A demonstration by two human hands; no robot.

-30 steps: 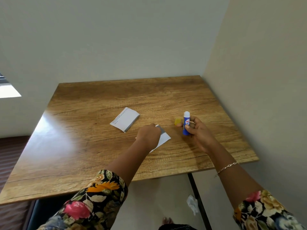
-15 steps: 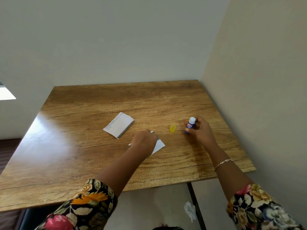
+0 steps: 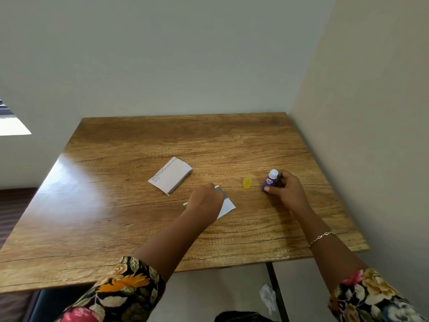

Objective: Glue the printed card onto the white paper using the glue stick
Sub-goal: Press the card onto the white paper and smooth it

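1. Right hand (image 3: 286,190) is closed around the uncapped glue stick (image 3: 269,180), which now tilts low at the table (image 3: 116,228), having been upright a second ago.
2. Yellow cap (image 3: 246,183) lies apart, at nine o'clock of the stick.
3. Left hand (image 3: 204,202) presses the white paper (image 3: 226,205); its fingers are hidden.
4. Printed card (image 3: 170,175) sits at eleven o'clock, apparently unglued.

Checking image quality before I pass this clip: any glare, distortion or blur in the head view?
Head view: window glare washes out the wooden table at left; wide-angle bending curves the walls; the print on the white card stack is too soft to read.
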